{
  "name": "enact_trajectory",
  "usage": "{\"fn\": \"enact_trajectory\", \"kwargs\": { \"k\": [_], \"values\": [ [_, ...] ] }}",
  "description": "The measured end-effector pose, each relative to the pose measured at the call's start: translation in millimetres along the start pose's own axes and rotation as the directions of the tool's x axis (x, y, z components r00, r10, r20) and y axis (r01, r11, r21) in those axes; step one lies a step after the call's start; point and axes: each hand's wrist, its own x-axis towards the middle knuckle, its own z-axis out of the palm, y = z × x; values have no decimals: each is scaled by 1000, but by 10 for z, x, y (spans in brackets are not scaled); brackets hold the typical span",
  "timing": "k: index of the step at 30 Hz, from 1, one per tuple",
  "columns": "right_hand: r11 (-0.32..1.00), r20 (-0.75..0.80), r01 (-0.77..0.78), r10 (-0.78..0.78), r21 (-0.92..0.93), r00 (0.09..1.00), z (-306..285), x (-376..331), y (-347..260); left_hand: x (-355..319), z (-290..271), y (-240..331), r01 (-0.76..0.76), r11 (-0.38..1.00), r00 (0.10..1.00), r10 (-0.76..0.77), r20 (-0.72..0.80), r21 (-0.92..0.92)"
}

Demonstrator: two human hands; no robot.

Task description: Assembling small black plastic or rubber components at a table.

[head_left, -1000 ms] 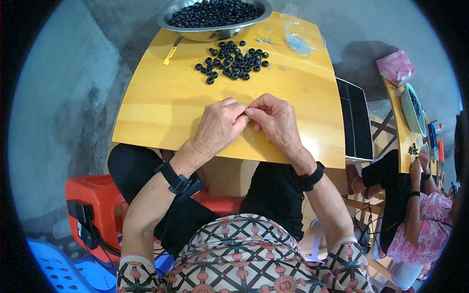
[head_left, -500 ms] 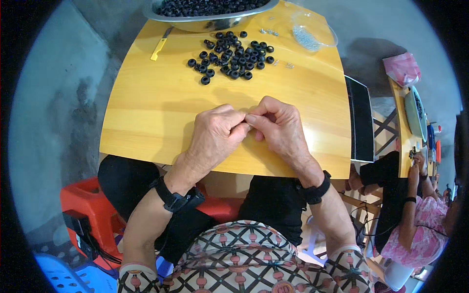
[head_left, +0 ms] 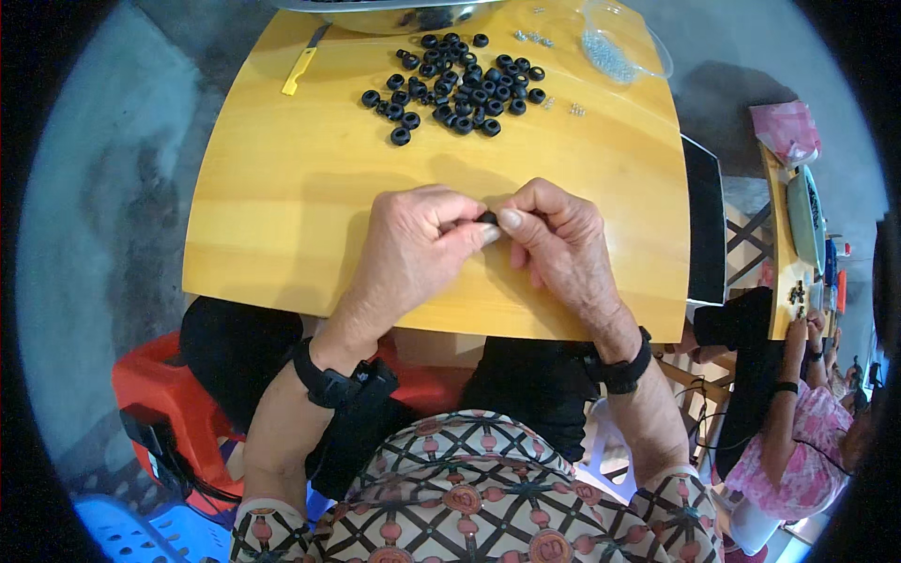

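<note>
Over the near middle of the yellow table [head_left: 272, 216], both hands meet at a small black ring-shaped part [head_left: 488, 218]. My left hand [head_left: 408, 239] is closed, pinching this part between thumb and forefinger. From the other side my right hand [head_left: 566, 242] is closed too, its thumb and forefinger tips pressed at the part's right edge; whether a tinier piece sits in that pinch is hidden. Farther back lies a loose pile of similar black rings [head_left: 460, 84]. Small metal pieces [head_left: 534, 38] lie right of the pile, with more tiny ones [head_left: 577, 110] nearer me.
A metal basin [head_left: 413, 19] stands at the far edge, and a yellow-handled knife [head_left: 299, 70] lies far left. At far right is a clear dish [head_left: 608, 58] of small metal pieces. Another person [head_left: 798, 427] works at a side table [head_left: 781, 244] holding a green basin [head_left: 805, 220].
The view has shifted slightly, with the basin now further out at the top. Between my fingertips the black part has come into sight; my hands stay together.
</note>
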Motion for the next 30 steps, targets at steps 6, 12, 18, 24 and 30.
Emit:
{"fn": "enact_trajectory", "kwargs": {
  "k": [6,12,18,24,30],
  "values": [
    [964,51,264,-264,6,963,56,-117,204,-27,-232,103,369,872,918,-289,272,-321],
    [878,-25,453,-461,-155,887,180,-274,250,-182,-271,90,418,831,878,-265,398,-368],
    [869,-58,445,-467,-218,883,267,-363,260,-267,-318,60,478,752,849,-262,459,-455],
    [838,-80,498,-525,-225,848,277,-367,280,-272,-313,121,511,715,834,-277,477,-477],
    [836,-88,505,-531,-213,843,246,-355,304,-291,-278,76,495,729,839,-260,477,-473]
  ]
}}
